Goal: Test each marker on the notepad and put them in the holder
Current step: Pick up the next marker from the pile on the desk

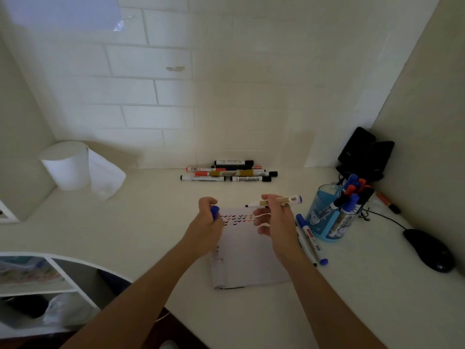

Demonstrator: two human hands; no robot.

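The testing step seemed in hand: the right hand (273,217) pinched an uncapped white marker with a blue end (292,199), its tip pointing left just above the white paper notepad (249,260), which already bore rows of ticks. The left hand (207,220) curled round a blue plastic cap (215,212). Next, the tip likely needed lowering onto bare paper, then recapping before the blue plastic holder (318,217) at the right.

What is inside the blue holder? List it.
The blue holder holds a bunch of markers standing tilted, with blue, orange-red and black caps sticking out above the rim. Their lower ends are covered by its walls, so the exact count cannot be told.
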